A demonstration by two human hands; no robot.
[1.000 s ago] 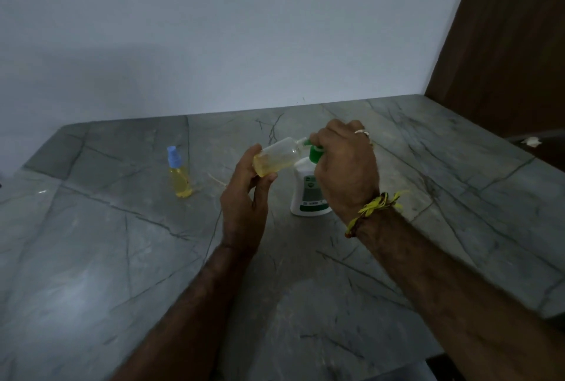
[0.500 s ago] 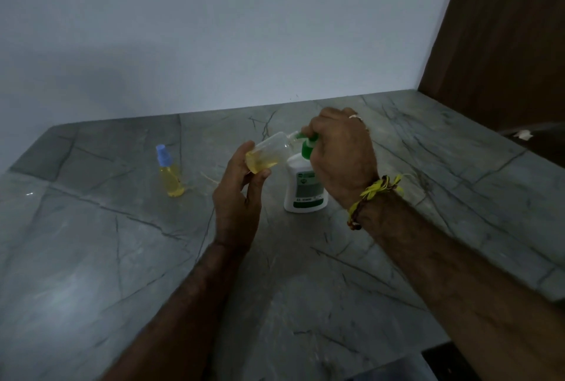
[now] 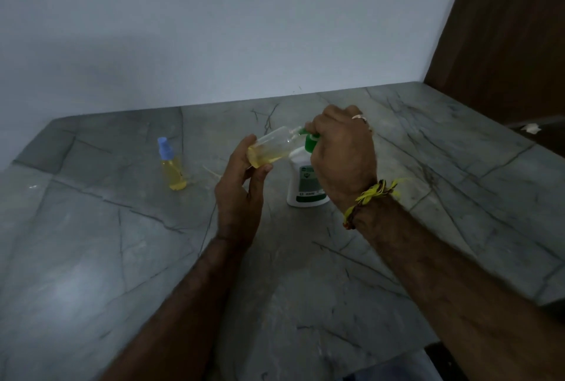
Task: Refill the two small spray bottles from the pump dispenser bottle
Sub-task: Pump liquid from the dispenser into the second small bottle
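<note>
Grey worktop: open spray bottle gripped by left hand, tilted, mouth at pump dispenser bottle nozzle; pump head gripped by right hand.

I see both forearms bare, no sleeves on either. My right wrist carries a thread band, yellow strands knotted with loose ends sticking out, plus darker brownish cord beneath it. A ring, pale metal, sits on a finger of my right hand. My left hand wears nothing.
</note>
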